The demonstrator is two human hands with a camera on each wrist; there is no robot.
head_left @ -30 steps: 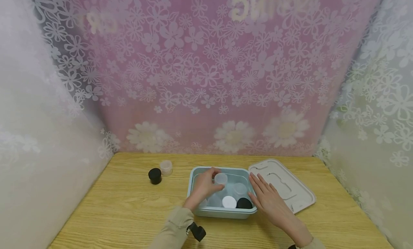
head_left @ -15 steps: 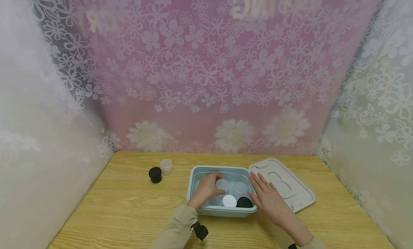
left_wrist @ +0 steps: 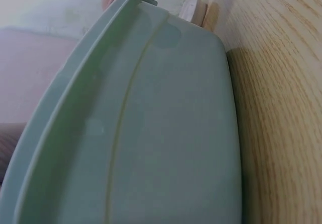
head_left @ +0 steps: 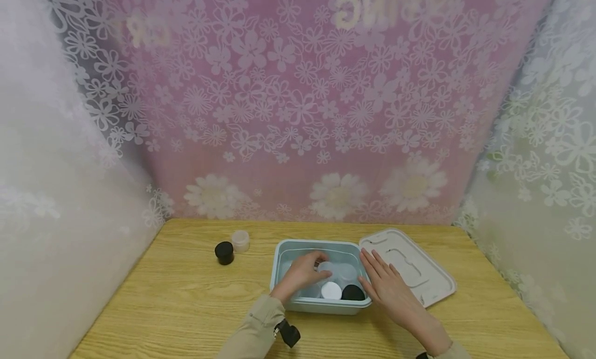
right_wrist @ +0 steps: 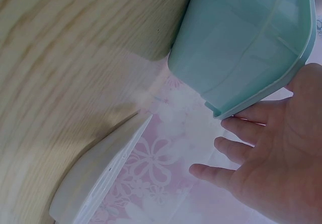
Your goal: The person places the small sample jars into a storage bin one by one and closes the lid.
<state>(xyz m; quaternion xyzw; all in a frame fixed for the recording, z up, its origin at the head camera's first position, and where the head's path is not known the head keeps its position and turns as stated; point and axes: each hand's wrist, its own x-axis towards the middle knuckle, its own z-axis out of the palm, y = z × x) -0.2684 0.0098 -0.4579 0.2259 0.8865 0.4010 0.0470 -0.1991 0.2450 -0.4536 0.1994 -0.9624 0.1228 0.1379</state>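
Note:
A pale blue-green plastic box stands uncovered on the wooden table. My left hand reaches into it, thumb and fingers curved around a small translucent lidded jar. Beside that jar lie another translucent jar, a white-topped jar and a black-topped one. My right hand rests against the box's right rim, its fingers fairly straight. In the right wrist view, the fingertips touch that rim. Only the box's outer wall fills the left wrist view, hiding the left fingers.
A pale box lid lies at the right, underside up, partly behind the right hand. Farther left, a black jar and a translucent jar stand together. Flower-patterned cloth hangs behind and at both sides.
My left hand has lowered the translucent jar into the box and moved it slightly right, alongside the other translucent one. The right hand has stayed at the rim.

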